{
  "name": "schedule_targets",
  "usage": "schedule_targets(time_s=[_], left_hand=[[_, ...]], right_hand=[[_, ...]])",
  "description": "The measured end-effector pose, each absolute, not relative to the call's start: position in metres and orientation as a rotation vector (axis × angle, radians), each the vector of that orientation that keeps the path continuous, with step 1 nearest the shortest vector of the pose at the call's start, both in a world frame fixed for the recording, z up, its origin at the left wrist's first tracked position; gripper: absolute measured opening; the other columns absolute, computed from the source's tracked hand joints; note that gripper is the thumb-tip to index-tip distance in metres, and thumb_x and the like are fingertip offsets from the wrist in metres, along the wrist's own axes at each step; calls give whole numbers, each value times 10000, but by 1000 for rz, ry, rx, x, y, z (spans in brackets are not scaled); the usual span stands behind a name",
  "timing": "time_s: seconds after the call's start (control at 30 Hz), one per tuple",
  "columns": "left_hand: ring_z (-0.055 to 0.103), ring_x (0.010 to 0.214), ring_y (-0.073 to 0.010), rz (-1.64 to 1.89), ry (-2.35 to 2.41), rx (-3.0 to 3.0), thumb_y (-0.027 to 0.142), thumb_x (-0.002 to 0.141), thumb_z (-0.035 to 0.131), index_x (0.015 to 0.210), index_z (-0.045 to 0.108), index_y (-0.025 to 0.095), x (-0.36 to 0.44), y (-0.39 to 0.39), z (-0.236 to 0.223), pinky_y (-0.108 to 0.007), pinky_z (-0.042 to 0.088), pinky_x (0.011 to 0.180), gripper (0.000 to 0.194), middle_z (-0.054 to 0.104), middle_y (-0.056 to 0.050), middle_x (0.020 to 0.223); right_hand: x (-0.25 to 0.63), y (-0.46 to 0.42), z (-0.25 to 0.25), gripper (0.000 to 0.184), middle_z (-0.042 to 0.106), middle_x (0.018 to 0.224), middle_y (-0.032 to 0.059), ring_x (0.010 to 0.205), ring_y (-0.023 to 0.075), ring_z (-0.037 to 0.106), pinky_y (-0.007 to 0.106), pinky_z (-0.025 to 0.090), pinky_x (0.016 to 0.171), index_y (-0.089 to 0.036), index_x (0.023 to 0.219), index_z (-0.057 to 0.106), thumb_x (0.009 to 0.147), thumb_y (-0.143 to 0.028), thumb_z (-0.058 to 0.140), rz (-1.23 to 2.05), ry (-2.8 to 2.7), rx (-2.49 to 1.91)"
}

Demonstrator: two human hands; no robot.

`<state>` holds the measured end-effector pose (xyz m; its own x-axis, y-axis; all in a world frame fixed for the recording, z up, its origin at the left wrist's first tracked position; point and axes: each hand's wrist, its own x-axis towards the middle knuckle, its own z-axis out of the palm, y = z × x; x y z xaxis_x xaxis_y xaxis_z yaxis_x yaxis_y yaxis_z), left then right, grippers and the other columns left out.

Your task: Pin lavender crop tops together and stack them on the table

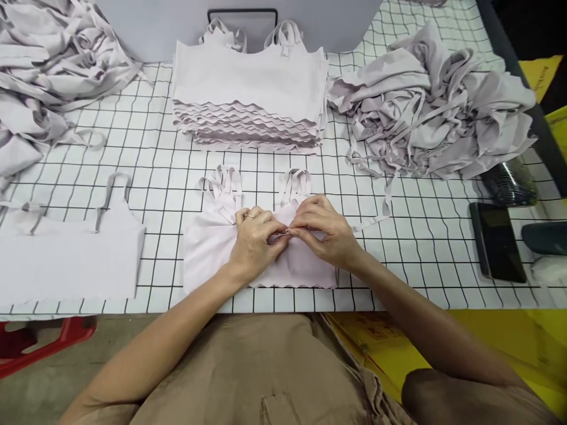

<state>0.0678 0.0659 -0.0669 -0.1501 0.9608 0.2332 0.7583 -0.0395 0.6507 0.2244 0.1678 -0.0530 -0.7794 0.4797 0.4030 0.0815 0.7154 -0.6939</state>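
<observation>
A pale lilac strappy top [305,265] lies flat in front of me, its bundled straps [227,186] pointing away from me. Over its upper middle, my left hand [254,242], with a ring on one finger, is closed in a pinch. My right hand [325,230] pinches from the other side, its fingertips nearly meeting the left ones. Between them shows a thin strap with a small pale slider [287,231]. My fingers cover most of the strap, so where it runs is hidden.
A neat stack of tops [248,88] stands behind, against a grey box [301,23]. Crumpled garments heap up at right [434,112] and left [48,65]. Another top [75,254] lies flat at left. A phone [497,242] rests at right on the checked tablecloth [163,177].
</observation>
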Motion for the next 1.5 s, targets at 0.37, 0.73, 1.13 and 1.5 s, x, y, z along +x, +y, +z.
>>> schedule_targets(time_s=[0.37,0.73,1.13,1.5], left_hand=[[540,763,-163,1016,1946,1817,221,824,752,731,694,208,69,66,-71,-388,287,891,110,629,36,694],[534,758,-170,1000,1946,1828,192,814,737,724,694,202,68,67,-72,-392,294,876,101,631,26,689],[550,781,-179,1002,1956,1835,241,847,724,748,706,206,69,68,-74,-397,294,880,106,630,21,682],[555,805,-187,945,1940,1823,282,871,719,760,710,204,67,68,-72,-401,298,889,136,637,11,699]], right_hand=[[224,168,-58,113,661,749,26,812,201,551,418,477,801,-222,817,670,917,-188,631,837,-2383,-410],[224,167,-58,120,667,751,32,834,208,556,423,484,792,-226,829,690,917,-181,622,868,-2358,-415],[223,167,-57,139,651,727,21,811,204,558,429,475,809,-230,827,675,903,-129,618,761,-2381,-372],[225,171,-54,155,641,740,40,873,232,533,476,423,876,-214,810,670,916,-145,580,683,-2502,-346]])
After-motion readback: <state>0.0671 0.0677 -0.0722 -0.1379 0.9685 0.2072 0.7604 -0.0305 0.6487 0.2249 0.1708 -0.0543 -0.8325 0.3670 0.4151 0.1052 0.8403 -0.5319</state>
